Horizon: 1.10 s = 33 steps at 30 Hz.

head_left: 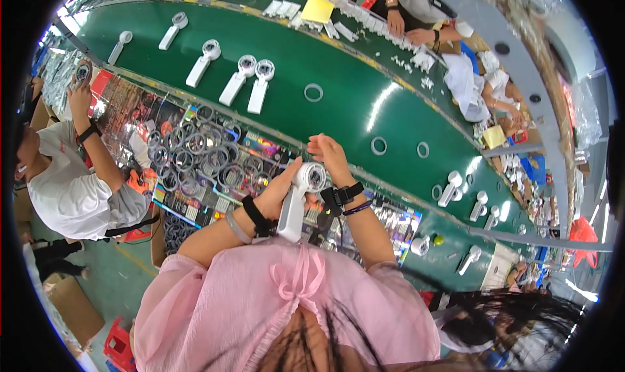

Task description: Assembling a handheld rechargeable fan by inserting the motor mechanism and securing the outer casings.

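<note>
A white handheld fan (292,214) is upright in front of my chest, its round head at the top and its handle pointing down toward me. My left hand (280,188) is closed around the fan from its left side, the thumb side lying along the head. Just right of the fan head, my right hand (331,157) has its fingers stretched out and apart; whether its palm touches the head I cannot tell. Beyond my hands lies the green conveyor belt (345,121), with a loose grey ring (313,92) on it.
Many grey rings (189,152) are heaped on the printed worktop to my left. More white fans (203,62) lie along the belt, at far left and to the right. A co-worker (71,183) sits at left holding a fan; others work across the belt among small white parts.
</note>
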### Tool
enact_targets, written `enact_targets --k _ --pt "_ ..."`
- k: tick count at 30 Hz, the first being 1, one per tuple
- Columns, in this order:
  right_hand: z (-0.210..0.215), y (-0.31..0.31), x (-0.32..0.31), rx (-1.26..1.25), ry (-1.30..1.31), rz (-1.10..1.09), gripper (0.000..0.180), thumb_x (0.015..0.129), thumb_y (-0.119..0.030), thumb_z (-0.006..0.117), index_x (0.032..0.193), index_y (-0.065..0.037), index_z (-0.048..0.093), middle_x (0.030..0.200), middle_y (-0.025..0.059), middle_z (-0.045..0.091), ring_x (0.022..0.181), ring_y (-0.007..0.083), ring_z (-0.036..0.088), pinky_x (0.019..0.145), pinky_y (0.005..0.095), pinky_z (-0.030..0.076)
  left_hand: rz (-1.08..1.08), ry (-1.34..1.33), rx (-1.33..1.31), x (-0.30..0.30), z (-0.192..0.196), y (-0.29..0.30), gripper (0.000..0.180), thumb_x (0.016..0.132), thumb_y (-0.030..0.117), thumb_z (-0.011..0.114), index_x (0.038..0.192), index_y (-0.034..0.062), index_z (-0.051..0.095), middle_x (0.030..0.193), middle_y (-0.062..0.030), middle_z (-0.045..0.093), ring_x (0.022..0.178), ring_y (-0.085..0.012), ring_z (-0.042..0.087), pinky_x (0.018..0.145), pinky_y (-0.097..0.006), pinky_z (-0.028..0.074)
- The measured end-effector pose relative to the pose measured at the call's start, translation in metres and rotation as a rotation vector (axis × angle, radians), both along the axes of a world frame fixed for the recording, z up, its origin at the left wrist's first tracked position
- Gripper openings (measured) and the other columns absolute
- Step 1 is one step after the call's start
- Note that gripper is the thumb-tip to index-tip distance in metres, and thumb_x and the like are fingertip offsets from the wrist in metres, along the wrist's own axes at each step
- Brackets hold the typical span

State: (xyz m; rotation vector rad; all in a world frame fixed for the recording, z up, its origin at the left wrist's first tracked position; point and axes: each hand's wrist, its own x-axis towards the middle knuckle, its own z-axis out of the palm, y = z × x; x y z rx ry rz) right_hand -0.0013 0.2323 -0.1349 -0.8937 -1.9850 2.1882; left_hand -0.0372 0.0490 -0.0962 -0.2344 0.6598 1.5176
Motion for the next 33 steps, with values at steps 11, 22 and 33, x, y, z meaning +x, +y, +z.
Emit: enact_targets --k 11,22,33 --pt "-0.062 0.076 -0.128 1.141 -0.039 0.089 0.053 0.080 -0.020 0.071 0.128 -0.008 0.050 0.134 0.0137 0.049 0.123 0.0316 0.047 0.096 0.0441 0.044 0.108 -0.116 -0.090 -0.043 -0.007 -0.021 0.044 0.095 0.054 0.045 0.094 0.0123 0.061 0.070 -0.0070 0.061 0.055 -0.0207 0.057 0.050 -0.035 0.051" --pt "-0.013 0.043 -0.129 0.973 0.180 0.248 0.083 0.071 -0.020 0.081 0.140 -0.006 0.038 0.127 0.0152 0.054 0.106 0.0260 0.059 0.092 0.0424 0.046 0.253 0.055 -0.092 -0.051 -0.003 -0.033 0.050 0.095 0.058 0.042 0.091 0.0124 0.061 0.064 -0.0065 0.059 0.050 -0.0195 0.057 0.050 -0.032 0.050" --pt "0.146 -0.035 0.028 1.045 0.531 0.170 0.084 0.068 -0.004 0.079 0.140 -0.002 0.036 0.125 0.0147 0.058 0.106 0.0324 0.059 0.093 0.0425 0.043 0.310 0.319 0.220 -0.033 0.109 -0.051 0.075 0.094 0.061 0.033 0.128 -0.0038 0.048 0.080 -0.0139 0.063 0.051 -0.0176 0.056 0.041 -0.028 0.044"
